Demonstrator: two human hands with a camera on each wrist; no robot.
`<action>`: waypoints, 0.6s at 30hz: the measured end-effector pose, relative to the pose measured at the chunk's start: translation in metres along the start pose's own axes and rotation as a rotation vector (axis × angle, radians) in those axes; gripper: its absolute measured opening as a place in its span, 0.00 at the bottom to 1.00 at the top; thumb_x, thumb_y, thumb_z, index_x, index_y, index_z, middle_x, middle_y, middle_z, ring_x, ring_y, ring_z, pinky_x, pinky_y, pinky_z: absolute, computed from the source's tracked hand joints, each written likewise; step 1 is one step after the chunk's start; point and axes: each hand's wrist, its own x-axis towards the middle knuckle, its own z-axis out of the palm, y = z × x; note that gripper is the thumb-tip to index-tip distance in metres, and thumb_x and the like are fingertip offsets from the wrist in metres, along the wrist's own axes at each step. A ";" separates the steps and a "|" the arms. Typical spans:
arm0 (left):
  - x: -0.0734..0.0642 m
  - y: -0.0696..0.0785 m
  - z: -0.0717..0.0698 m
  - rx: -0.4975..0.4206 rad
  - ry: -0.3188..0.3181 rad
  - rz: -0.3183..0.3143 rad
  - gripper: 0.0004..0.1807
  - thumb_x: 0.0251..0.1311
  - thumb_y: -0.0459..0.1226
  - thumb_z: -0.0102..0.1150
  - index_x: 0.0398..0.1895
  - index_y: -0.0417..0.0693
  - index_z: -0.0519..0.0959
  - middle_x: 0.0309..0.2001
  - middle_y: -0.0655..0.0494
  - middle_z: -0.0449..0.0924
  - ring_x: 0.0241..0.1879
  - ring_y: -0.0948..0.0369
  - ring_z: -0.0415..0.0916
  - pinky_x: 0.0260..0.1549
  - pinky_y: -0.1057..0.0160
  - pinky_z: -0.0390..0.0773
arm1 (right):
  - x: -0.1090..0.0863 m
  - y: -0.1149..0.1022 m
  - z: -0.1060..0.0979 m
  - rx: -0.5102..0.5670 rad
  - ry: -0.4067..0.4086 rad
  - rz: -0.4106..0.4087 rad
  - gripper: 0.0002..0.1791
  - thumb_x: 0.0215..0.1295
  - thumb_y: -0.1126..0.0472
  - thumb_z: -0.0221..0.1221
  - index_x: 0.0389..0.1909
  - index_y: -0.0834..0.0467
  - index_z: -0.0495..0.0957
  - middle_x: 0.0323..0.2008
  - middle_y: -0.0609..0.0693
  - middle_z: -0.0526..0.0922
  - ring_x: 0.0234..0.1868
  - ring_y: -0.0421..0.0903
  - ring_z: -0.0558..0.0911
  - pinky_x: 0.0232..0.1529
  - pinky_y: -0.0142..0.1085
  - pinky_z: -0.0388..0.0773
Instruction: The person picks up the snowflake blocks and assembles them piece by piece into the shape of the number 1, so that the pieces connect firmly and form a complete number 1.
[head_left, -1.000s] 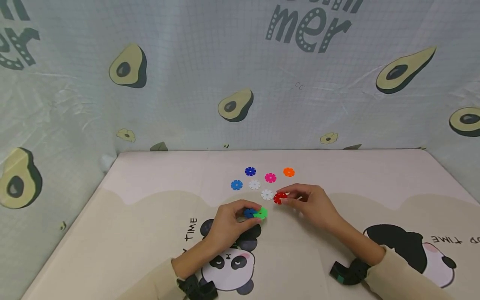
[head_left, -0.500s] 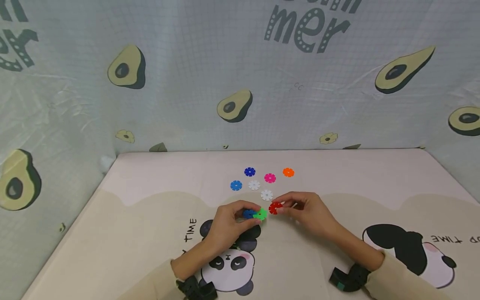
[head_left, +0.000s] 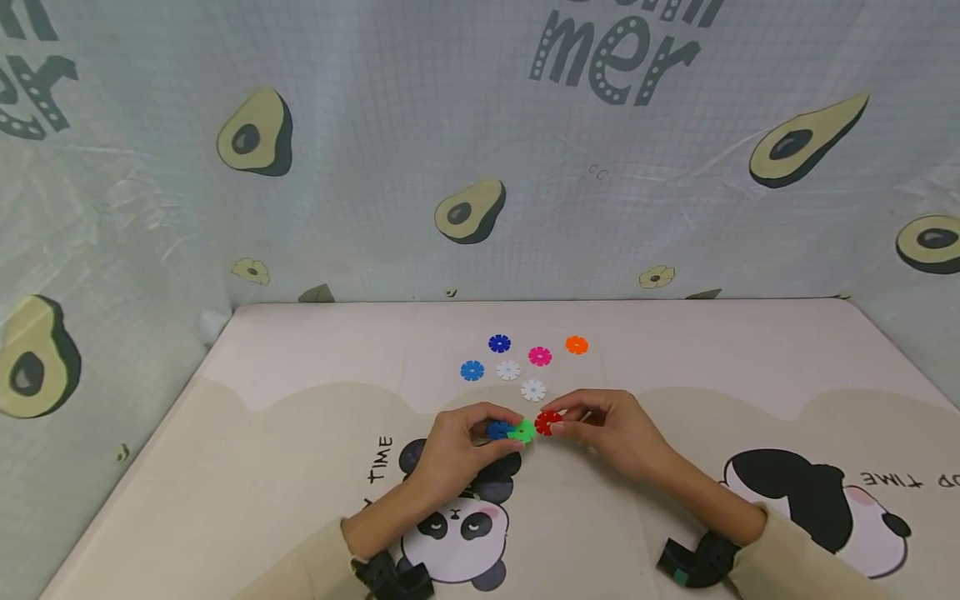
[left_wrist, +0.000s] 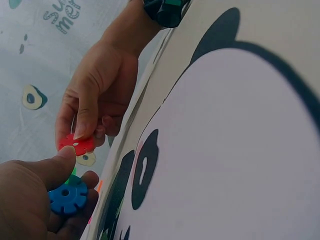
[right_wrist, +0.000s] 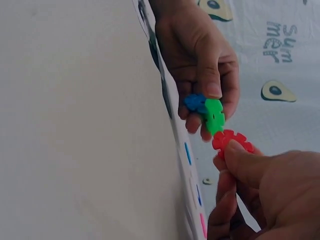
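My left hand [head_left: 465,442] pinches a joined pair of notched plastic discs between thumb and fingers. The pair is a blue disc [left_wrist: 68,196] and a green disc [right_wrist: 215,116], slotted together at an angle. Between thumb and fingertips of my right hand [head_left: 611,429] is a red notched disc [head_left: 548,422]. In the right wrist view the red disc's edge meets the lower rim of the green one. Both hands are close together over the middle of the table, and the thumbs cover part of the discs.
Beyond the hands several loose discs lie on the table [head_left: 300,467]: dark blue [head_left: 499,343], light blue [head_left: 472,371], pink [head_left: 540,356], orange [head_left: 577,344] and two white, one of them a white disc [head_left: 533,390] nearest the hands. A patterned curtain [head_left: 360,167] hangs behind.
My right hand has brought the red disc left and nearer to me, up to the green disc. My left hand has stayed nearly still, with the green disc turned slightly.
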 end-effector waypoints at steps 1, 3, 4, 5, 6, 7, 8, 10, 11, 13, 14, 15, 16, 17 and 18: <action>0.000 0.000 0.000 0.001 -0.001 -0.001 0.14 0.51 0.33 0.71 0.43 0.49 0.83 0.40 0.60 0.84 0.34 0.67 0.81 0.36 0.68 0.80 | 0.000 0.000 0.000 -0.004 -0.002 -0.002 0.11 0.58 0.62 0.67 0.42 0.48 0.85 0.27 0.45 0.81 0.26 0.47 0.76 0.23 0.31 0.73; 0.000 0.000 0.000 0.001 -0.003 -0.005 0.14 0.51 0.33 0.71 0.43 0.50 0.84 0.40 0.60 0.84 0.34 0.67 0.81 0.36 0.68 0.80 | 0.000 0.001 0.000 -0.012 -0.005 -0.003 0.11 0.58 0.62 0.67 0.42 0.48 0.85 0.27 0.45 0.81 0.26 0.46 0.76 0.23 0.32 0.73; 0.000 0.000 0.000 -0.001 -0.004 -0.007 0.14 0.51 0.33 0.71 0.43 0.50 0.84 0.40 0.60 0.84 0.34 0.67 0.82 0.36 0.68 0.80 | 0.000 0.001 0.000 -0.014 -0.005 -0.002 0.11 0.58 0.61 0.67 0.42 0.47 0.85 0.27 0.45 0.81 0.26 0.46 0.76 0.23 0.32 0.73; 0.000 0.000 0.000 -0.003 -0.004 -0.009 0.14 0.51 0.33 0.71 0.43 0.50 0.84 0.40 0.60 0.84 0.34 0.67 0.82 0.36 0.68 0.80 | 0.000 0.001 0.000 -0.016 -0.004 -0.001 0.11 0.58 0.61 0.67 0.41 0.46 0.85 0.27 0.45 0.81 0.26 0.46 0.76 0.23 0.32 0.73; 0.000 0.000 0.000 -0.006 -0.005 -0.010 0.14 0.51 0.33 0.71 0.43 0.50 0.84 0.40 0.60 0.84 0.34 0.67 0.82 0.36 0.68 0.80 | 0.000 0.002 0.000 -0.016 -0.004 0.002 0.11 0.58 0.61 0.67 0.41 0.45 0.85 0.27 0.45 0.82 0.26 0.46 0.76 0.23 0.32 0.74; 0.000 0.000 0.000 -0.009 -0.005 -0.013 0.14 0.51 0.33 0.71 0.43 0.50 0.84 0.40 0.60 0.84 0.34 0.67 0.82 0.36 0.68 0.80 | 0.000 0.002 0.000 -0.016 -0.003 0.005 0.12 0.58 0.61 0.67 0.41 0.45 0.85 0.27 0.45 0.82 0.26 0.47 0.76 0.23 0.32 0.74; 0.000 0.000 0.000 -0.011 -0.005 -0.014 0.14 0.51 0.33 0.71 0.43 0.50 0.84 0.40 0.60 0.84 0.34 0.67 0.82 0.36 0.68 0.80 | 0.000 0.001 0.000 -0.015 -0.002 0.008 0.12 0.57 0.61 0.67 0.41 0.44 0.85 0.27 0.45 0.82 0.26 0.47 0.76 0.23 0.32 0.74; 0.000 0.000 0.000 -0.017 -0.005 -0.015 0.14 0.51 0.33 0.71 0.43 0.50 0.84 0.40 0.59 0.84 0.34 0.67 0.82 0.36 0.68 0.80 | -0.001 0.001 0.001 -0.011 -0.001 0.009 0.12 0.57 0.61 0.68 0.41 0.44 0.85 0.27 0.45 0.81 0.26 0.47 0.76 0.23 0.32 0.74; 0.000 0.000 0.000 -0.018 -0.005 -0.015 0.14 0.51 0.33 0.71 0.43 0.50 0.84 0.40 0.59 0.84 0.33 0.67 0.82 0.36 0.68 0.80 | -0.001 0.001 0.001 -0.007 -0.002 0.009 0.12 0.57 0.61 0.68 0.41 0.45 0.85 0.27 0.45 0.81 0.26 0.47 0.76 0.23 0.32 0.74; 0.000 0.000 0.000 -0.022 -0.005 -0.015 0.14 0.51 0.33 0.71 0.43 0.50 0.84 0.40 0.59 0.84 0.33 0.66 0.82 0.36 0.68 0.80 | -0.001 -0.001 0.001 0.003 -0.003 0.008 0.11 0.57 0.62 0.68 0.41 0.47 0.86 0.27 0.46 0.81 0.26 0.47 0.76 0.23 0.32 0.74; 0.000 0.000 0.000 -0.023 -0.006 -0.014 0.14 0.51 0.33 0.71 0.43 0.50 0.84 0.40 0.59 0.84 0.33 0.66 0.82 0.36 0.68 0.80 | -0.001 -0.001 0.001 0.007 -0.005 0.008 0.11 0.57 0.62 0.68 0.41 0.48 0.86 0.27 0.46 0.81 0.27 0.47 0.76 0.24 0.31 0.74; 0.000 0.000 0.000 -0.026 -0.007 -0.014 0.14 0.51 0.33 0.71 0.43 0.50 0.84 0.40 0.59 0.84 0.33 0.66 0.82 0.36 0.68 0.80 | -0.001 -0.002 0.001 0.012 -0.006 0.009 0.11 0.57 0.62 0.68 0.41 0.49 0.86 0.27 0.46 0.81 0.27 0.47 0.76 0.24 0.31 0.74; 0.000 0.000 0.000 -0.030 -0.008 -0.014 0.14 0.51 0.33 0.71 0.43 0.50 0.84 0.40 0.59 0.84 0.33 0.66 0.82 0.36 0.68 0.80 | -0.001 -0.003 0.002 0.018 -0.007 0.012 0.11 0.57 0.62 0.68 0.42 0.49 0.85 0.27 0.46 0.81 0.27 0.47 0.76 0.24 0.31 0.74; 0.000 0.000 0.000 -0.032 -0.009 -0.013 0.14 0.51 0.33 0.71 0.42 0.50 0.84 0.40 0.59 0.84 0.33 0.66 0.82 0.36 0.68 0.80 | -0.001 -0.003 0.002 0.023 -0.008 0.014 0.11 0.56 0.61 0.68 0.42 0.50 0.85 0.27 0.46 0.81 0.27 0.47 0.76 0.24 0.31 0.74; 0.000 0.000 0.000 -0.034 -0.009 -0.012 0.14 0.51 0.33 0.71 0.42 0.50 0.84 0.40 0.59 0.84 0.33 0.66 0.82 0.36 0.68 0.80 | -0.001 -0.004 0.003 0.023 -0.008 0.017 0.11 0.56 0.61 0.68 0.42 0.50 0.85 0.27 0.46 0.81 0.28 0.47 0.76 0.24 0.31 0.74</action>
